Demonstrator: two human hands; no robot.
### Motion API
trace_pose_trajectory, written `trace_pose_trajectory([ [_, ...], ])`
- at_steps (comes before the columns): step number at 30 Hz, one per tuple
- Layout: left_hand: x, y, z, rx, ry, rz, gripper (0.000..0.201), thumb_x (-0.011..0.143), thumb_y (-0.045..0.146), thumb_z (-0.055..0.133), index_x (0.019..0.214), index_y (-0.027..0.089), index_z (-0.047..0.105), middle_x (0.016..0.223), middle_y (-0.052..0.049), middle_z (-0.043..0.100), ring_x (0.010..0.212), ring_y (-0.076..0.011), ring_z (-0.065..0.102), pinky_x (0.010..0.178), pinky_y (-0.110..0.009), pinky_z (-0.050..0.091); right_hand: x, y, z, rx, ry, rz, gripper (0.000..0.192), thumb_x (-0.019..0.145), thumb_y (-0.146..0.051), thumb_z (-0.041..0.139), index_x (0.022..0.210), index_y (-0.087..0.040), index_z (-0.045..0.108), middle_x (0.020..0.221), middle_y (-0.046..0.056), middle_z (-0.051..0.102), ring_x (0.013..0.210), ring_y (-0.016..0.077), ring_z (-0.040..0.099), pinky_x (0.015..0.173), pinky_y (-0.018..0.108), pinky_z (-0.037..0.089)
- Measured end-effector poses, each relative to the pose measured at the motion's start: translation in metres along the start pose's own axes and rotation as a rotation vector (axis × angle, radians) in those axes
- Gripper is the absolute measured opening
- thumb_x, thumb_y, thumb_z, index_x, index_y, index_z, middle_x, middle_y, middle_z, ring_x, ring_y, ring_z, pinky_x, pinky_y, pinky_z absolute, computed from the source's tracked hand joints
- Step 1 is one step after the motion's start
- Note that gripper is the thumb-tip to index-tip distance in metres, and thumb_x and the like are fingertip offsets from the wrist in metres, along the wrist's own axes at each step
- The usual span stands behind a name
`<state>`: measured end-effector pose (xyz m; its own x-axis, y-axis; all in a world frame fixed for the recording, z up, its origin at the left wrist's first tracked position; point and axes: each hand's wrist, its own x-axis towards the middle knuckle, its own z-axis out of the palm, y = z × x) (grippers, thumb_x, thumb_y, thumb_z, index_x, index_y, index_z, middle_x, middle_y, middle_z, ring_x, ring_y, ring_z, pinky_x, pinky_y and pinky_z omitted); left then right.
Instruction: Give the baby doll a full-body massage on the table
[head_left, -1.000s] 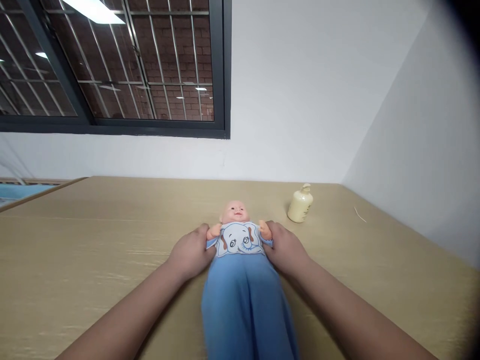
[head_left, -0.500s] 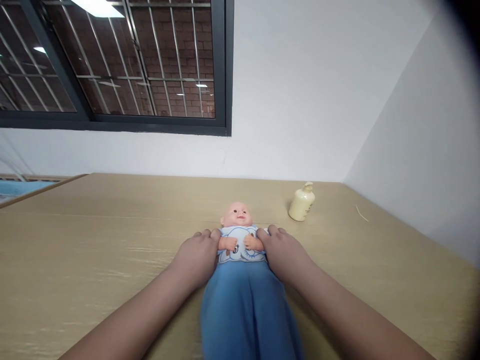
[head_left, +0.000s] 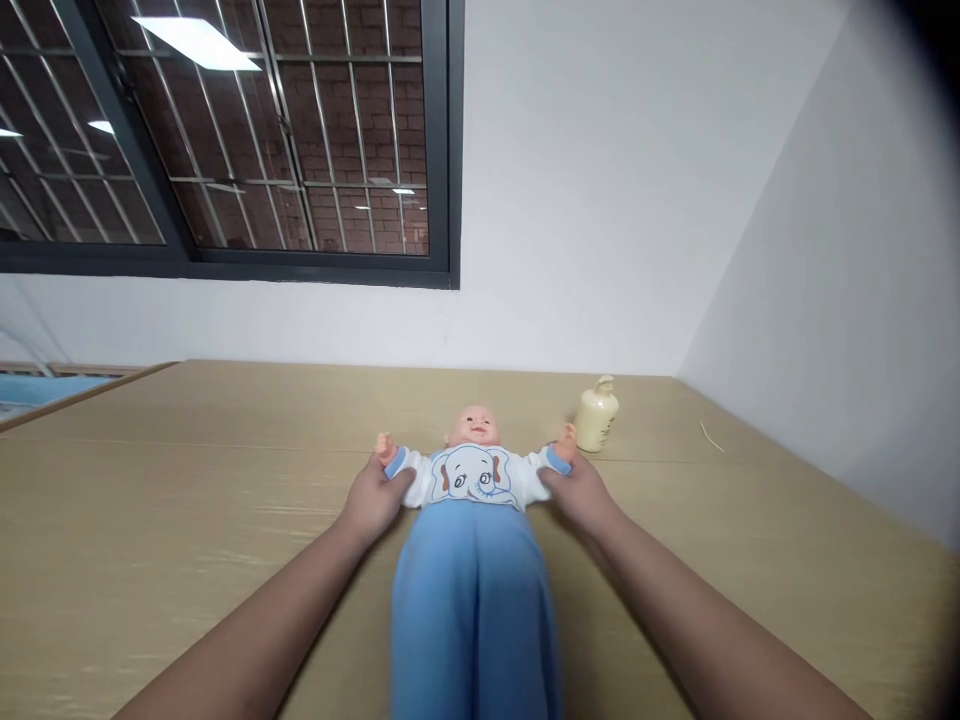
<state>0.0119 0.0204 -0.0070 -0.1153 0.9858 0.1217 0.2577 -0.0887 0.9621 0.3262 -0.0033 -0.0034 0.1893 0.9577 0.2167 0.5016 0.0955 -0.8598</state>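
Observation:
A baby doll (head_left: 474, 475) lies on its back in the middle of the table, head toward the wall. It wears a white top with an elephant print and blue cuffs, and long blue trousers (head_left: 472, 600) that run out of view at the bottom. Both doll arms are spread to the sides. My left hand (head_left: 375, 498) is closed round the doll's arm on the left, near the cuff. On the other side, my right hand (head_left: 581, 495) grips the other arm by its sleeve, thumb on top. My fingers under the sleeves are hidden.
A cream pump bottle (head_left: 598, 416) stands just beyond my right hand. Farther right lies a thin pale strip (head_left: 711, 437). The wooden table (head_left: 225, 410) meets a white wall (head_left: 585, 200) at the back, below a dark-framed barred window (head_left: 442, 270).
The doll's arms were folded over its chest; both hands have drawn them outward, uncovering the elephant print. The view has tilted slightly upward.

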Motion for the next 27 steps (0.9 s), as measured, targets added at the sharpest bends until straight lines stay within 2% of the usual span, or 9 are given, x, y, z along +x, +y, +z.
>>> trace_pose_trajectory([
  [2, 0.005, -0.007, 0.001, -0.159, 0.040, -0.075, 0.022, 0.068, 0.030, 0.070, 0.084, 0.016, 0.065, 0.081, -0.005, 0.071, 0.084, -0.0269, 0.068, 0.071, -0.032, 0.051, 0.004, 0.006, 0.003, 0.316, -0.008, 0.130, 0.025, 0.074, -0.028, 0.063, 0.097, -0.017, 0.064, 0.092, 0.005, 0.072, 0.088, 0.0250, 0.068, 0.074, 0.033, 0.054],
  [4, 0.009, -0.011, 0.002, -0.246, 0.060, -0.105, 0.028, 0.068, 0.032, 0.071, 0.089, 0.014, 0.065, 0.087, -0.008, 0.073, 0.083, -0.0265, 0.070, 0.071, -0.032, 0.054, 0.007, 0.010, 0.006, 0.618, -0.037, 0.254, 0.031, 0.073, -0.026, 0.067, 0.103, -0.017, 0.063, 0.101, 0.007, 0.073, 0.095, 0.0265, 0.069, 0.078, 0.037, 0.057],
  [6, 0.012, -0.014, 0.003, -0.347, 0.080, -0.139, 0.032, 0.070, 0.031, 0.071, 0.096, 0.014, 0.063, 0.096, -0.011, 0.074, 0.085, -0.0260, 0.071, 0.074, -0.034, 0.056, 0.009, 0.013, 0.008, 0.825, -0.059, 0.369, 0.037, 0.073, -0.022, 0.069, 0.109, -0.017, 0.063, 0.110, 0.009, 0.072, 0.102, 0.0271, 0.069, 0.083, 0.039, 0.059],
  [10, 0.018, -0.017, 0.002, -0.470, 0.106, -0.212, 0.032, 0.073, 0.022, 0.069, 0.104, 0.014, 0.061, 0.105, -0.015, 0.073, 0.087, -0.0256, 0.073, 0.077, -0.038, 0.059, 0.015, 0.019, 0.005, 1.019, -0.089, 0.518, 0.039, 0.076, -0.015, 0.068, 0.114, -0.012, 0.062, 0.122, 0.013, 0.068, 0.108, 0.0265, 0.068, 0.091, 0.038, 0.058],
  [14, 0.019, -0.014, 0.002, -0.478, 0.102, -0.240, 0.031, 0.075, 0.021, 0.068, 0.104, 0.014, 0.060, 0.105, -0.016, 0.072, 0.088, -0.0265, 0.073, 0.077, -0.039, 0.060, 0.018, 0.022, 0.006, 1.053, -0.095, 0.507, 0.039, 0.076, -0.013, 0.068, 0.114, -0.012, 0.062, 0.123, 0.014, 0.068, 0.110, 0.0265, 0.067, 0.094, 0.038, 0.057],
  [18, 0.012, -0.003, 0.001, -0.371, 0.048, -0.175, 0.027, 0.073, 0.024, 0.067, 0.098, 0.014, 0.061, 0.095, -0.010, 0.072, 0.085, -0.0249, 0.071, 0.074, -0.035, 0.056, 0.016, 0.021, 0.009, 0.850, -0.069, 0.336, 0.038, 0.072, -0.019, 0.072, 0.109, -0.014, 0.064, 0.113, 0.012, 0.072, 0.102, 0.0285, 0.069, 0.087, 0.040, 0.058],
  [22, 0.001, 0.013, -0.003, -0.184, -0.048, -0.061, 0.016, 0.068, 0.021, 0.069, 0.080, 0.018, 0.059, 0.075, 0.000, 0.066, 0.075, -0.0206, 0.065, 0.069, -0.028, 0.048, 0.009, 0.013, 0.003, 0.285, -0.086, 0.091, 0.023, 0.077, -0.031, 0.068, 0.095, -0.017, 0.064, 0.098, 0.007, 0.073, 0.094, 0.0282, 0.068, 0.081, 0.038, 0.053],
  [24, -0.006, 0.020, -0.004, 0.039, -0.110, 0.024, 0.016, 0.072, 0.025, 0.067, 0.083, 0.019, 0.057, 0.080, -0.001, 0.067, 0.079, -0.0215, 0.064, 0.069, -0.028, 0.046, 0.002, 0.004, 0.000, 0.004, -0.097, -0.017, 0.020, 0.081, -0.033, 0.063, 0.095, -0.019, 0.061, 0.097, 0.005, 0.071, 0.093, 0.0262, 0.066, 0.077, 0.034, 0.049],
  [27, -0.017, 0.031, -0.002, 0.491, -0.182, 0.145, 0.016, 0.083, 0.035, 0.060, 0.088, 0.021, 0.053, 0.091, -0.005, 0.068, 0.083, -0.0239, 0.064, 0.066, -0.029, 0.042, -0.009, -0.015, -0.001, -0.327, -0.134, -0.136, 0.016, 0.085, -0.035, 0.058, 0.092, -0.021, 0.055, 0.092, 0.004, 0.068, 0.082, 0.0218, 0.062, 0.067, 0.029, 0.041],
])
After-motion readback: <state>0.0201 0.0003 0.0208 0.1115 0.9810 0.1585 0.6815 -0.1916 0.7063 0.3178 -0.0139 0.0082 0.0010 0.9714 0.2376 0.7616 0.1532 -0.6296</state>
